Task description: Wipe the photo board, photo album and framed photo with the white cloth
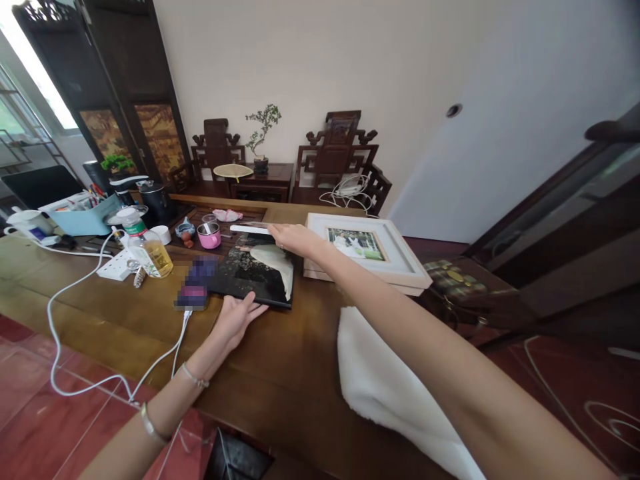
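Observation:
A flat black panel [240, 277] with a long white shape on its glossy face is tilted above the wooden table. My left hand [237, 317] grips its near edge, thumb on top and fingers beneath. At the far edge, my right hand [295, 239] is closed round one end of a thin white strip [250, 229]; whether the strip is part of the panel I cannot tell. Right of the panel lies a white-matted picture frame [400, 250] holding a photo. A phone-like thing [193, 293], blurred out, lies to the left with a white cable plugged in.
Left on the table [285, 380] stand a bottle of yellow liquid [155, 257], a pink cup [209, 237], a white power strip [115, 265] and a blue pen box [85, 217]. White fluffy cloth [380, 373] hangs at the near right. Wooden chairs [335, 157] stand behind.

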`<act>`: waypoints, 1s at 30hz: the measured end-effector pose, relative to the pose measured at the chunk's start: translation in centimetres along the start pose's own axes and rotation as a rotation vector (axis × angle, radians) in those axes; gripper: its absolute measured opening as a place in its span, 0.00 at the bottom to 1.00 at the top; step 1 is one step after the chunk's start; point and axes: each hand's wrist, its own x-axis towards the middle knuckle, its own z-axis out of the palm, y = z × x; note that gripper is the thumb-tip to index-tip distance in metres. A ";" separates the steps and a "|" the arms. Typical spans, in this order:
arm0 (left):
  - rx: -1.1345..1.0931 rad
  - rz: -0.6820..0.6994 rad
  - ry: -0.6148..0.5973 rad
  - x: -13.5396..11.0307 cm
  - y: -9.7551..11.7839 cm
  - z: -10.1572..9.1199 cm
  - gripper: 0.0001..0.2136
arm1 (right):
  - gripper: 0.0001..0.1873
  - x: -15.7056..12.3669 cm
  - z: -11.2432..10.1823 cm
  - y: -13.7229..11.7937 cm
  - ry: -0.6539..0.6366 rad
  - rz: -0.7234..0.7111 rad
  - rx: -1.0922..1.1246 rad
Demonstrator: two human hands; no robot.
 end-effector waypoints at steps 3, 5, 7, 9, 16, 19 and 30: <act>0.032 -0.062 0.006 1.7 0.6 1.0 0.17 | 0.13 -0.1 0.4 -1.0 0.036 0.036 -0.031; 0.038 -0.082 0.003 2.7 0.7 1.6 0.17 | 0.16 0.0 0.7 -1.6 0.059 0.057 -0.052; 0.047 -0.100 0.007 3.7 0.4 1.9 0.16 | 0.17 0.2 1.0 -2.1 0.081 0.070 -0.069; 0.062 -0.116 0.020 4.6 -0.1 2.2 0.16 | 0.18 0.3 1.5 -2.4 0.102 0.078 -0.083; 0.190 -0.139 -0.006 6.5 -0.7 2.7 0.08 | 0.17 -0.4 3.2 -3.4 0.136 0.074 -0.103; 0.258 -0.154 -0.028 6.9 -0.7 2.9 0.07 | 0.20 -1.1 3.8 -4.3 0.130 0.035 -0.084; 0.267 -0.091 -0.015 8.9 -1.2 3.7 0.07 | 0.21 -3.2 4.2 -6.1 0.021 0.011 0.004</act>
